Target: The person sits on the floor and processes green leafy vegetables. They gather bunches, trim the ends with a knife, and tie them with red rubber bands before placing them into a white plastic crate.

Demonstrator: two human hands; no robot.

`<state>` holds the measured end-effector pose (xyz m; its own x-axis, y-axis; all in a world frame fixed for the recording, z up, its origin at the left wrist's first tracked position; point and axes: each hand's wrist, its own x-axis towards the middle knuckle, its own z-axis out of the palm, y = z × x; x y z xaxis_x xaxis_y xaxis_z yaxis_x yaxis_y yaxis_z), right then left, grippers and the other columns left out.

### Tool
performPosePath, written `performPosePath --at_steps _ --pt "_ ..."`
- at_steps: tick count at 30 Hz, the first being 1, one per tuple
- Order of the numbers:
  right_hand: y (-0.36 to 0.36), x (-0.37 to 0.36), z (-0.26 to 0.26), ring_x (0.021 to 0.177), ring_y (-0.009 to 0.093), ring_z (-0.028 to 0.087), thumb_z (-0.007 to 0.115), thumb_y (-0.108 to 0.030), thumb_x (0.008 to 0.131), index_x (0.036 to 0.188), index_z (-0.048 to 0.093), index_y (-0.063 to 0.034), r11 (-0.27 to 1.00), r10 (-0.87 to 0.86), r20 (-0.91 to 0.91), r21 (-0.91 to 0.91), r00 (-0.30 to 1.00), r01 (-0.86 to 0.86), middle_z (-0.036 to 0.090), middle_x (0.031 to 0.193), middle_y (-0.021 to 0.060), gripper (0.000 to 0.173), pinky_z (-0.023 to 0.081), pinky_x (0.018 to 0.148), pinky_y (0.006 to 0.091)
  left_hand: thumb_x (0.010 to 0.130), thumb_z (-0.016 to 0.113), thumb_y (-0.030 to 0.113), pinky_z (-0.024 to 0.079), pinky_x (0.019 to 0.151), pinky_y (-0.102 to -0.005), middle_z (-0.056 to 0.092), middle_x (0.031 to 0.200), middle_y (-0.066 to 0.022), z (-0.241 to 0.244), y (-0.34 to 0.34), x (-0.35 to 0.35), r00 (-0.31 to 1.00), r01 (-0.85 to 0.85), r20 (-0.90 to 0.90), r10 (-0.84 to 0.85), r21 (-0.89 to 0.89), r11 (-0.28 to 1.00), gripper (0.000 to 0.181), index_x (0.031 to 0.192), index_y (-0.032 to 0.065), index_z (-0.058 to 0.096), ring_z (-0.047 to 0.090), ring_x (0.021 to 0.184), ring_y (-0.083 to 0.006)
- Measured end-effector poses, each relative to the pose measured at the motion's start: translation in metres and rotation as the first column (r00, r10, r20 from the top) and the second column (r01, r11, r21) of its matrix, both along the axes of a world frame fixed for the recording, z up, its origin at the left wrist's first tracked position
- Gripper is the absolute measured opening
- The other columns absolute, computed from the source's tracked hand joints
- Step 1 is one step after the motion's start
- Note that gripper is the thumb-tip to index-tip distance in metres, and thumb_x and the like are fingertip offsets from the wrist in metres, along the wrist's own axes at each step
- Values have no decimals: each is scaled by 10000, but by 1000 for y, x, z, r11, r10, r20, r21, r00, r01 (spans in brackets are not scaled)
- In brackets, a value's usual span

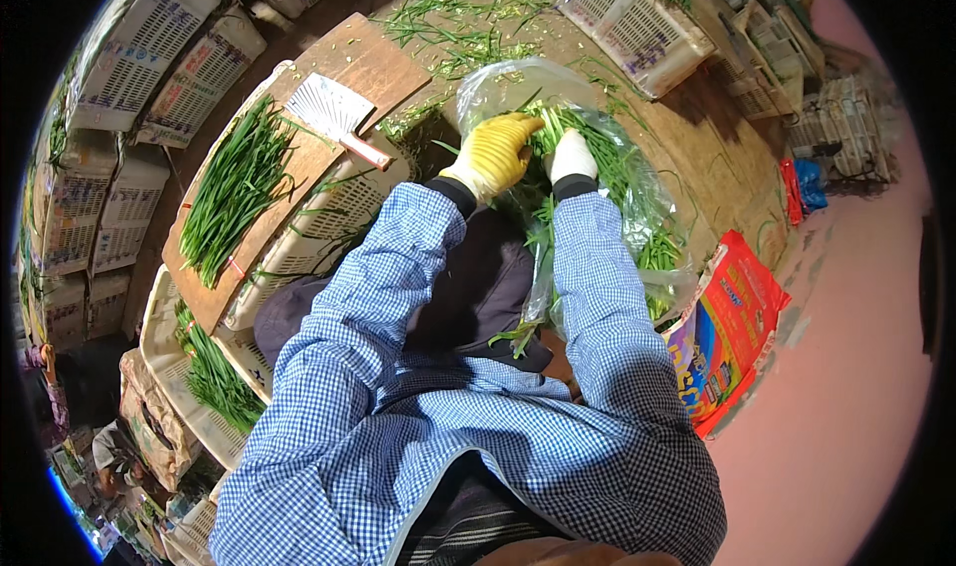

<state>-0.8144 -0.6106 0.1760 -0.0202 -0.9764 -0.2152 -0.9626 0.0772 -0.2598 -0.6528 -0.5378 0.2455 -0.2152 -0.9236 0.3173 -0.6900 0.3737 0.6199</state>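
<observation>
Garlic chives (616,155) fill a clear plastic bag (485,88) between my legs. My left hand (491,155), in a yellow-coated glove, reaches to the pale ends of the chives; its fingertips are partly hidden. My right hand (571,159), in a white glove, is closed around a bunch of chives just beside it. On my left, a loose pile of chives (239,193) lies on a wooden board (373,62). A broad-bladed cleaver (328,110) with a reddish handle rests on the same board, apart from both hands.
The board lies over a white plastic crate (351,200). Another crate (160,334) at lower left holds banded chives (216,372). Stacked crates (142,51) stand far left, another crate (635,28) at upper right. Trimmings (478,13) litter the floor. A red printed sack (736,319) lies right.
</observation>
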Motion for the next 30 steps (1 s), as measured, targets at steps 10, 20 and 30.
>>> performPosePath --at_steps 10,20,30 --pt "36 -35 32 1011 340 606 754 -224 708 1191 524 -41 968 15 338 -242 941 71 624 1105 189 565 478 892 401 794 680 165 460 917 -334 610 1156 -180 -21 -9 -6 850 -145 -444 284 322 936 440 1201 39 569 586 1082 -300" --pt "66 -3 11 802 259 581 642 -174 763 1102 534 -58 775 248 -231 -534 941 -336 555 907 94 374 486 677 375 637 823 390 387 1015 -341 514 1300 -231 -11 -46 -31 706 -232 -426 565 615 754 937 1369 -7 394 489 1219 -322" --pt "77 11 4 740 234 587 500 -185 909 972 562 -99 756 275 -347 -498 897 -424 549 795 56 123 481 629 368 840 623 502 412 978 -365 541 1282 -207 1 -88 -16 988 -112 -69 140 310 944 652 1294 52 497 528 1179 -319"
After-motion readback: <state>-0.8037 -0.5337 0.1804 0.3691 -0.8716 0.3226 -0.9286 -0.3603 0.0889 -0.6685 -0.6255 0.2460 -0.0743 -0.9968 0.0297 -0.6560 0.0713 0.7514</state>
